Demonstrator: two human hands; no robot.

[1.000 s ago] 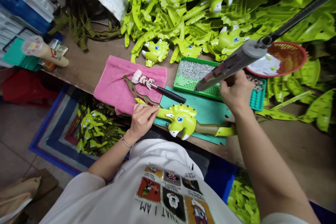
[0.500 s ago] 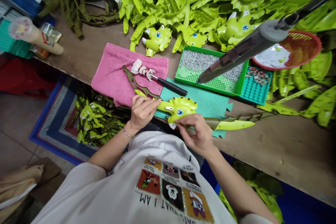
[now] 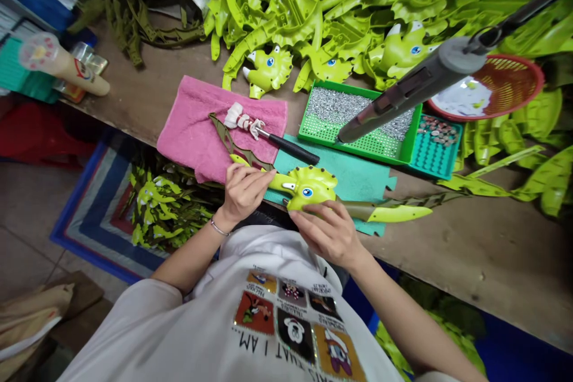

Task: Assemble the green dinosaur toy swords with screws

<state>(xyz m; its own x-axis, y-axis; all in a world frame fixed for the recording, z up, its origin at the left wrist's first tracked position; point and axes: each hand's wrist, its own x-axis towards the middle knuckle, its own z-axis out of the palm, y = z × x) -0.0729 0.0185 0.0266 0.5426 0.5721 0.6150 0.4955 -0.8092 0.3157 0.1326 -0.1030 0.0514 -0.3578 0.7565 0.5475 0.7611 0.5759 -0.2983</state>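
1 dino (image 3: 313, 182) held; tee (image 3: 273, 310): "I AM"

The dinosaur toy (image 3: 316, 182) is lime and olive, its eye (image 3: 307, 193) blue, the towel (image 3: 191, 131) pink, the mat (image 3: 356, 174) teal.

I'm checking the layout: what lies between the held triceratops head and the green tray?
Between the triceratops head and green tray, the head camera shows the teal mat, with a black tool handle over its left end.
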